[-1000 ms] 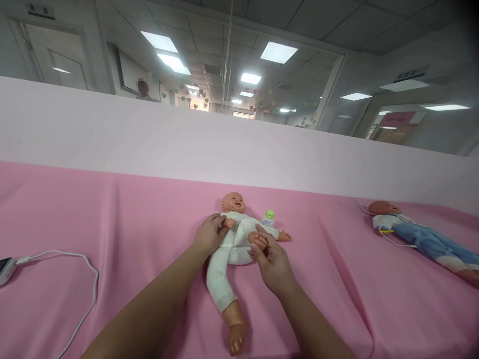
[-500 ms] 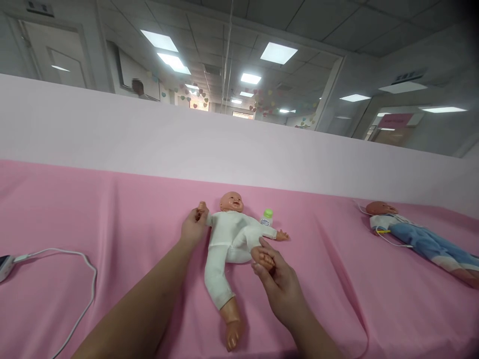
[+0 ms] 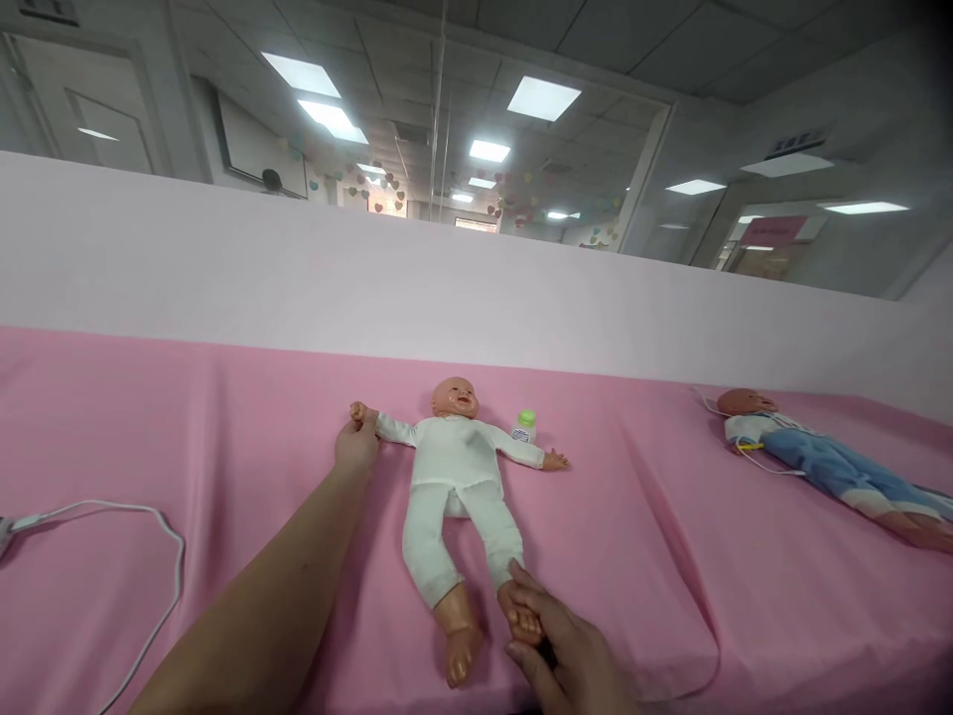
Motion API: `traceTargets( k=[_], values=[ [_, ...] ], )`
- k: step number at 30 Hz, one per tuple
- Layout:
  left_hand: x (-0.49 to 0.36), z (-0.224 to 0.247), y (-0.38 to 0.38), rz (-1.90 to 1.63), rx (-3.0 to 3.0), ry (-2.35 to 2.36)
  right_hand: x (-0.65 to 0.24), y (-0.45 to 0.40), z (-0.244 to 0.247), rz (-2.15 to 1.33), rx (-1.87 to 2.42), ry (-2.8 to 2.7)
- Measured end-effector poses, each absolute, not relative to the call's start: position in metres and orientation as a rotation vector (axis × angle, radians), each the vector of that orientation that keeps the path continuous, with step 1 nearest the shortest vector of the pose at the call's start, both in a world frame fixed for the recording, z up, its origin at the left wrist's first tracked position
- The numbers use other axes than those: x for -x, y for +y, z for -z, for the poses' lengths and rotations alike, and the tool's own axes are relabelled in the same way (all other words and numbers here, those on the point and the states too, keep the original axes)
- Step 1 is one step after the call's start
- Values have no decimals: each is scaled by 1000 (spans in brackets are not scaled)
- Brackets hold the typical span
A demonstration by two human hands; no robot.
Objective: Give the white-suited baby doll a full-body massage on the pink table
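Note:
A baby doll [image 3: 456, 452] in a white top and trousers lies on its back on the pink cloth [image 3: 283, 417], its limbs spread. My left hand [image 3: 355, 445] grips the doll's hand at the left, with that arm stretched out sideways. Near the cloth's front edge, my right hand [image 3: 555, 636] is closed around the doll's foot on the right side, fingers on top and thumb below. The doll's other foot lies free beside it. A small bottle with a green cap [image 3: 525, 427] stands behind the doll's free arm.
A second doll in blue trousers [image 3: 811, 462] lies at the right, with a thin tube by it. A white cable [image 3: 179, 566] curves over the cloth at the left. Behind rises a white low wall [image 3: 476, 298] topped by glass.
My left hand has moved left, stretching the doll's arm outward. My right hand has come down toward the front edge, and the doll's bent leg is now straightened.

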State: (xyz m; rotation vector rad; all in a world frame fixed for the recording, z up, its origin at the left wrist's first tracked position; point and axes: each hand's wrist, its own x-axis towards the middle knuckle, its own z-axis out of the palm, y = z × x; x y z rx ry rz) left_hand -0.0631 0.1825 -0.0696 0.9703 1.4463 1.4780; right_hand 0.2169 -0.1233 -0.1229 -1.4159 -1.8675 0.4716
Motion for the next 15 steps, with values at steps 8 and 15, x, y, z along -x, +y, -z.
traceTargets(
  k=[8, 15],
  values=[
    [28, 60, 154, -1335, -1875, 1506, -204, -100, 77, -383, 1410, -1748],
    [1, 64, 145, -1039, -2531, 1376, -191, -48, 44, -389, 1318, -1691]
  ],
)
